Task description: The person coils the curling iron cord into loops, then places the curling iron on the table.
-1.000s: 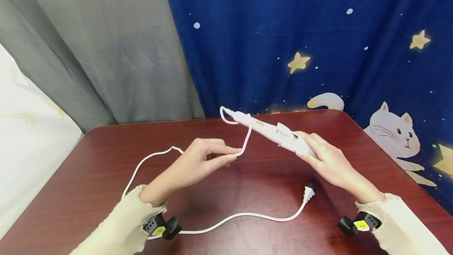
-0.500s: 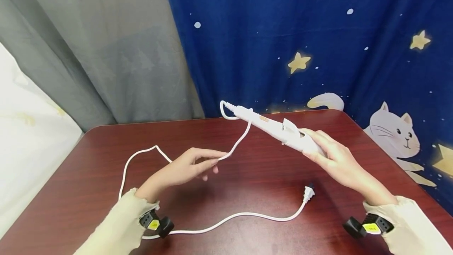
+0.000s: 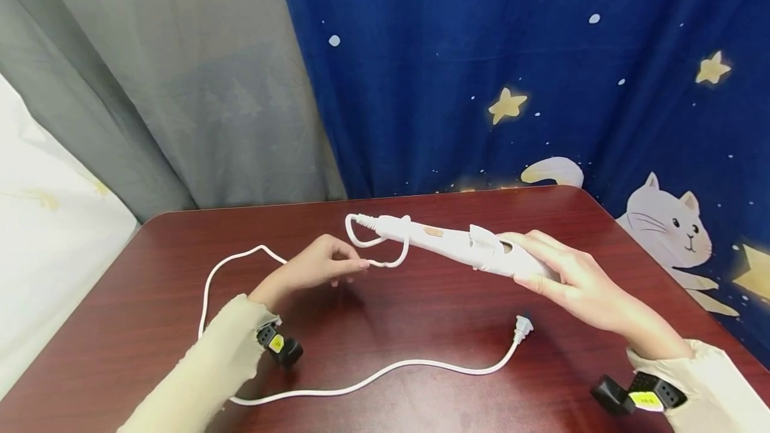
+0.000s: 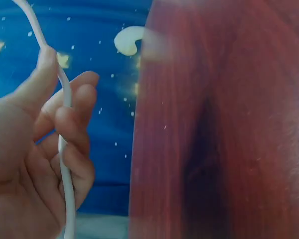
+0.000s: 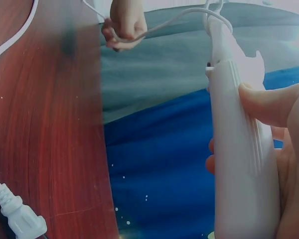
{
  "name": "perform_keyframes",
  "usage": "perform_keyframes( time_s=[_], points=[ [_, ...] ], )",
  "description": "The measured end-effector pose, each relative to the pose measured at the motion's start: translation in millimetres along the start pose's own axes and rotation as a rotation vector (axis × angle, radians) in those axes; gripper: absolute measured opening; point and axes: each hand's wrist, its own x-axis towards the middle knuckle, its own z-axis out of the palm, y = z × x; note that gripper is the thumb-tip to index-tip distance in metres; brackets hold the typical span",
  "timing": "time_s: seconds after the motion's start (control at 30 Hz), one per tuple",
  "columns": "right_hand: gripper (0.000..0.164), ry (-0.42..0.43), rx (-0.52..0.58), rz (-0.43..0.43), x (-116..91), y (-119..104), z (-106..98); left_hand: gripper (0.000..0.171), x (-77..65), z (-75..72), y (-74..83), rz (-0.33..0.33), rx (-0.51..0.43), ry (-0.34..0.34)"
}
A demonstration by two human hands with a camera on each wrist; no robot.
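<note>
A white hair curler (image 3: pixel 451 244), with a copper-coloured patch and a raised flap, is held above the table. My right hand (image 3: pixel 574 279) grips its thick end; in the right wrist view the thumb lies along its ridged side (image 5: pixel 246 129). From the other end the white power cord (image 3: pixel 390 264) leaves through a ribbed sleeve, bends back and loops over the narrow handle. My left hand (image 3: pixel 319 262) pinches this cord between thumb and fingertips. In the left wrist view the cord (image 4: pixel 66 169) also runs down across the palm, behind some loosely bent fingers.
The cord's rest lies in a wide curve on the dark red wooden table (image 3: pixel 361 339), ending in a white two-prong plug (image 3: pixel 523 327) at the right. Behind the table's far edge hang a grey curtain (image 3: pixel 228 85) and a blue starry one (image 3: pixel 421 72).
My left hand first drew the cord down and left, then rose slightly towards the far edge. The curler swung to a flatter tilt, its cord end dropping and shifting left. My right hand moved slightly right.
</note>
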Motion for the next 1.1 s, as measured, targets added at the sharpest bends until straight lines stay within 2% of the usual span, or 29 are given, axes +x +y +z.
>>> perform_keyframes(
  time_s=[0.13, 0.3, 0.47, 0.53, 0.7, 0.87, 1.1],
  points=[
    [0.052, -0.049, 0.006, -0.052, 0, -3, -2, 0.011, 5.8, -8.0, -6.9, 0.056, -0.026, 0.022],
    [0.053, -0.104, 0.026, -0.123, 0, -8, 0, 0.013, 12.5, -14.0, -8.0, 0.100, 0.009, -0.007],
    [0.052, -0.121, 0.069, -0.234, 0, -12, 7, 0.019, 21.2, -12.6, -4.8, 0.060, 0.018, -0.041],
    [0.051, -0.153, 0.077, -0.243, 0, -12, 11, 0.019, 23.6, -12.0, -1.5, 0.036, 0.023, -0.035],
    [0.047, -0.254, 0.082, -0.232, 1, -8, 18, 0.017, 26.6, -15.8, 12.9, 0.040, 0.101, 0.029],
    [0.044, -0.291, 0.090, -0.281, 4, -3, 24, 0.012, 27.2, -21.9, 28.3, 0.066, 0.118, 0.070],
    [0.042, -0.335, 0.097, -0.299, 8, -2, 29, 0.010, 30.3, -15.6, 43.2, 0.128, 0.176, 0.057]
  ],
)
